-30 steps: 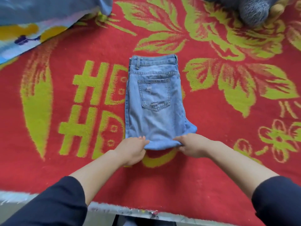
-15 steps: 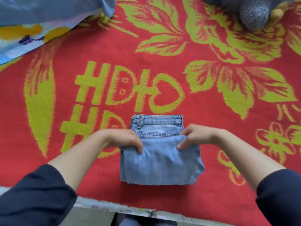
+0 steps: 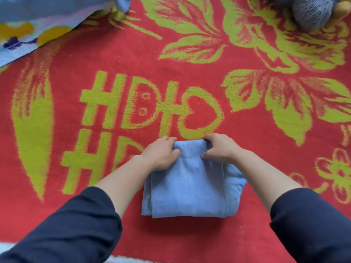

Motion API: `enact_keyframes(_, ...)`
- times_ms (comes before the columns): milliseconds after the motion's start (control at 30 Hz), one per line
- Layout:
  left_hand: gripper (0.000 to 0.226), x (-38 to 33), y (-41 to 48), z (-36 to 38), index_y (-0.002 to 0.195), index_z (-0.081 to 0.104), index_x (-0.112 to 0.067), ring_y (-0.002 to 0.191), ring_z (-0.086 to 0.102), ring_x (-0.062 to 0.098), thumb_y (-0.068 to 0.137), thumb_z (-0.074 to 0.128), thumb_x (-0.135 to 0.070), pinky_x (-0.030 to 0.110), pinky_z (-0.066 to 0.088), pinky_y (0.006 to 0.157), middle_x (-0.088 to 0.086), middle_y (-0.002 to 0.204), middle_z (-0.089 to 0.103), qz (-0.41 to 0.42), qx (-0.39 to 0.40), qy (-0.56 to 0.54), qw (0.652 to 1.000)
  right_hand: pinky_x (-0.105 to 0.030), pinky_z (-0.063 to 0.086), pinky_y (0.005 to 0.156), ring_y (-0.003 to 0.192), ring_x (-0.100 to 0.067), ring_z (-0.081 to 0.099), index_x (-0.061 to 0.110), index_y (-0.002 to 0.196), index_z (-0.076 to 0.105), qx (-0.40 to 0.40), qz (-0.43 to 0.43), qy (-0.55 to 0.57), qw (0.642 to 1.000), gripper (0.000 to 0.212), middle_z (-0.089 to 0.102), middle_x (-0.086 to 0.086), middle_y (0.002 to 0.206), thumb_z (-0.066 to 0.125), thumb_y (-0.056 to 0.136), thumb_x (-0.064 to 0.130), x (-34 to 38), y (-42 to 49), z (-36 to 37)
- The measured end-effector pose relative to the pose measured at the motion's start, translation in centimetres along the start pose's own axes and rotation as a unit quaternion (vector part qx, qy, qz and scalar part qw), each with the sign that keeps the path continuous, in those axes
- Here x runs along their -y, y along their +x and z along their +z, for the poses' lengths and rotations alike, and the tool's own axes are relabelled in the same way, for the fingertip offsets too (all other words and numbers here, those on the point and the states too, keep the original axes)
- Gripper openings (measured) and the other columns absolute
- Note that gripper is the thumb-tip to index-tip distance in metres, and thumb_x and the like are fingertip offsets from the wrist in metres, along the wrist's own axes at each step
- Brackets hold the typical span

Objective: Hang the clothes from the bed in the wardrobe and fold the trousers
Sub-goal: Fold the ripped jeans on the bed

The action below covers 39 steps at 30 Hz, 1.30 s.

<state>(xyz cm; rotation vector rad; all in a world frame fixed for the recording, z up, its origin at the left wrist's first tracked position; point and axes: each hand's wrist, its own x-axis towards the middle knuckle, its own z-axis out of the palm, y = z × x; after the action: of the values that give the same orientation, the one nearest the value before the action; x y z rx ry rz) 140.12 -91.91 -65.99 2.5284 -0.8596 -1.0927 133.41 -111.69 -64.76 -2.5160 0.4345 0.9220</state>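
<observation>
Both my hands grip the folded jeans near the bed's front edge.

My dark sleeves [image 3: 76,224] frame the view; the jeans [image 3: 190,186] lie as a compact bundle on the red blanket [image 3: 247,149]; my left hand [image 3: 161,154] and right hand [image 3: 218,149] each pinch its far fold, fingers curled round the denim; farther off, a blue patterned quilt [image 3: 38,25] at far left, a grey plush toy [image 3: 311,12] at far right.

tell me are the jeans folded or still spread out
Folded: the jeans lie as a compact layered bundle on the red blanket, both hands gripping the far edge.
</observation>
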Motion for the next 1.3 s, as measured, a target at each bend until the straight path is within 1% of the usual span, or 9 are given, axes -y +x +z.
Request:
enact_keyframes(100, 0.059, 0.6, 0.2, -0.5, 0.143, 0.038, -0.017, 0.127, 0.042, 0.025, 0.089, 0.05, -0.038, 0.034, 0.037, 0.1, 0.004, 0.142, 0.037, -0.032, 0.05, -0.02, 0.998, -0.032, 0.043, 0.058, 0.078, -0.026, 0.056, 0.021, 0.087, 0.055, 0.033, 0.007, -0.039, 0.999, 0.036, 0.06, 0.0, 0.083, 0.074, 0.059, 0.032, 0.6, 0.7, -0.8)
enact_keyframes(233, 0.071, 0.2, -1.1, -0.9, 0.127, 0.051, -0.016, 0.11, 0.054, 0.028, 0.063, 0.06, -0.046, 0.038, 0.049, 0.088, 0.007, 0.123, 0.052, -0.073, 0.11, -0.045, 0.99, -0.039, 0.054, 0.079, 0.091, -0.027, 0.059, 0.019, 0.111, 0.052, 0.135, 0.047, -0.011, 0.99, 0.066, 0.061, -0.005, 0.102, 0.08, 0.052, 0.029, 2.0, 0.0, -0.3)
enact_keyframes(333, 0.042, -0.1, -3.4, 0.2, 0.085, 0.063, -0.017, 0.085, 0.059, 0.026, 0.052, 0.056, -0.043, 0.03, 0.045, 0.06, 0.005, 0.083, 0.066, -0.072, 0.086, -0.081, 0.99, -0.033, 0.049, 0.066, 0.083, -0.026, 0.061, 0.021, 0.089, 0.061, 0.143, 0.035, -0.034, 0.989, 0.042, 0.065, -0.002, 0.087, 0.077, 0.051, 0.03, 2.5, -1.7, 0.7)
enact_keyframes(400, 0.031, 0.0, -5.4, 1.1, 0.073, 0.057, -0.019, 0.088, 0.048, 0.024, 0.054, 0.055, -0.043, 0.032, 0.037, 0.066, 0.004, 0.076, 0.059, -0.054, 0.04, -0.102, 0.993, -0.033, 0.035, 0.061, 0.08, -0.023, 0.055, 0.02, 0.076, 0.058, 0.086, 0.005, -0.063, 0.994, 0.031, 0.062, 0.002, 0.077, 0.075, 0.053, 0.031, 2.6, -3.7, 1.1)
enact_keyframes(567, 0.022, -0.3, -13.2, 3.8, 0.082, 0.055, -0.025, 0.083, 0.045, 0.015, 0.065, 0.068, -0.029, 0.015, 0.032, 0.063, -0.008, 0.082, 0.049, 0.008, -0.118, -0.185, 0.976, -0.035, 0.034, 0.059, 0.077, -0.024, 0.046, 0.02, 0.075, 0.054, -0.101, -0.134, -0.069, 0.983, 0.019, 0.055, 0.002, 0.073, 0.068, 0.063, 0.025, 2.7, -11.5, 3.0)
enact_keyframes(700, 0.032, -1.9, -21.1, 7.4, 0.1, 0.064, -0.024, 0.084, 0.053, 0.017, 0.068, 0.068, -0.026, 0.035, 0.045, 0.076, -0.007, 0.09, 0.05, 0.002, -0.185, -0.168, 0.968, -0.031, 0.032, 0.055, 0.067, -0.024, 0.048, 0.025, 0.08, 0.056, -0.12, -0.171, -0.091, 0.974, 0.017, 0.055, 0.003, 0.065, 0.065, 0.065, 0.025, 4.1, -18.4, 5.0)
enact_keyframes(833, 0.034, -2.7, -29.2, 11.9, 0.103, 0.059, -0.029, 0.086, 0.053, 0.018, 0.07, 0.065, -0.025, 0.036, 0.046, 0.071, -0.011, 0.093, 0.046, -0.041, -0.244, -0.164, 0.955, -0.029, 0.03, 0.052, 0.063, -0.024, 0.043, 0.021, 0.083, 0.055, -0.15, -0.223, -0.16, 0.95, 0.021, 0.048, 0.005, 0.062, 0.065, 0.067, 0.029, 5.9, -24.2, 8.3)
enact_keyframes(1167, 0.037, 2.1, -58.1, 22.8, 0.103, 0.066, -0.028, 0.092, 0.057, 0.02, 0.067, 0.071, -0.023, 0.035, 0.049, 0.08, -0.005, 0.095, 0.052, -0.222, -0.282, -0.232, 0.904, -0.029, 0.033, 0.057, 0.071, -0.027, 0.054, 0.024, 0.073, 0.045, -0.014, -0.385, -0.182, 0.905, 0.021, 0.053, 0.005, 0.067, 0.064, 0.07, 0.032, 20.3, -40.9, 23.1)
enact_keyframes(1300, 0.029, 6.9, -69.2, 28.6, 0.095, 0.064, -0.037, 0.079, 0.051, 0.006, 0.068, 0.068, -0.029, 0.016, 0.037, 0.065, -0.014, 0.088, 0.049, -0.282, -0.281, -0.304, 0.866, -0.034, 0.045, 0.059, 0.073, -0.026, 0.056, 0.021, 0.078, 0.048, 0.065, -0.423, -0.233, 0.873, 0.016, 0.056, 0.002, 0.072, 0.06, 0.074, 0.031, 28.6, -46.0, 31.1)
